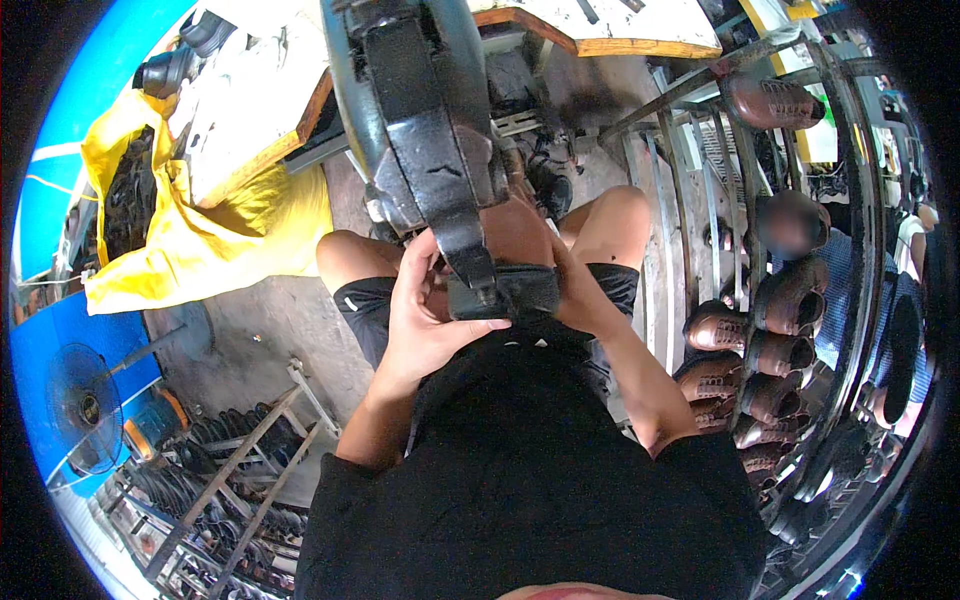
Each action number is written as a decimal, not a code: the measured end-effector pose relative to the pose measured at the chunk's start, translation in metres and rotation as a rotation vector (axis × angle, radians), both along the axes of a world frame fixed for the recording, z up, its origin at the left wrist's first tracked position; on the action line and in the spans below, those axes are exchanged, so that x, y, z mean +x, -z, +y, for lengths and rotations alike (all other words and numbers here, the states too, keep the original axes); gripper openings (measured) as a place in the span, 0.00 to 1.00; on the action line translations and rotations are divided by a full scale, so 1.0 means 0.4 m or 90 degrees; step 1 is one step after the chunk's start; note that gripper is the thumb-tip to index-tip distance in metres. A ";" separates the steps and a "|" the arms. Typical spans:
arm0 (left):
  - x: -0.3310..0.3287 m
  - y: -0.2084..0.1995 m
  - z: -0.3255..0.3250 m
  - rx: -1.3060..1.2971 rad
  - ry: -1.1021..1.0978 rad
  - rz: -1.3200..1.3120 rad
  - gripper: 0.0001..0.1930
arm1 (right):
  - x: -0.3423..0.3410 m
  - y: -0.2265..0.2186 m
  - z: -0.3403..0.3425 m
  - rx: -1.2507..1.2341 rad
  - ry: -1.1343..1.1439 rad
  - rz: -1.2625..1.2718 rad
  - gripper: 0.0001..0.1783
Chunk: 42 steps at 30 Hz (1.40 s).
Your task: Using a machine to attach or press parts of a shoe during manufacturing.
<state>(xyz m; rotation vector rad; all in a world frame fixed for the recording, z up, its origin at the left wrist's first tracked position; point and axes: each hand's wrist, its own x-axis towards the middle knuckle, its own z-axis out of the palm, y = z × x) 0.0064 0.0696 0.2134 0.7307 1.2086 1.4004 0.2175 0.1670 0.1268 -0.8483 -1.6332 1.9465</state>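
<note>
A brown leather shoe (pixel 521 236) is under the narrow dark tip of a heavy machine head (pixel 425 150), which rises in front of me. Its dark back end (pixel 525 291) faces me; the machine hides much of the rest. My left hand (pixel 425 312) is closed round the shoe's left side, thumb laid along the near edge and fingers partly behind the machine tip. On the other side my right hand (pixel 577 290) grips the shoe, its fingers mostly hidden behind it. The shoe sits above my lap, between my knees.
To the right, a metal rack (pixel 745 200) holds several brown shoes (pixel 718 325), with a person in a blue top (pixel 855 285) beyond it. White worktables (pixel 640 25) stand ahead. At left are a yellow sheet (pixel 240 235), a fan (pixel 88 408) and a rack of dark shoes (pixel 225 490).
</note>
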 end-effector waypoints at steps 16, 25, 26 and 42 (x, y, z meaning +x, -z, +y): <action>0.078 0.085 -0.026 0.048 -0.018 -0.112 0.64 | 0.171 -0.378 0.178 0.513 -0.132 -0.314 0.46; 0.106 0.082 -0.015 -0.018 -0.086 -0.149 0.70 | 0.143 -0.589 0.255 0.662 -0.176 -0.324 0.36; 0.102 0.079 -0.004 -0.028 -0.065 -0.066 0.69 | 0.140 -0.611 0.252 0.674 -0.182 -0.342 0.36; 0.093 0.016 0.039 0.030 -0.024 -0.066 0.56 | 0.208 -0.215 0.151 0.365 -0.055 -0.231 0.50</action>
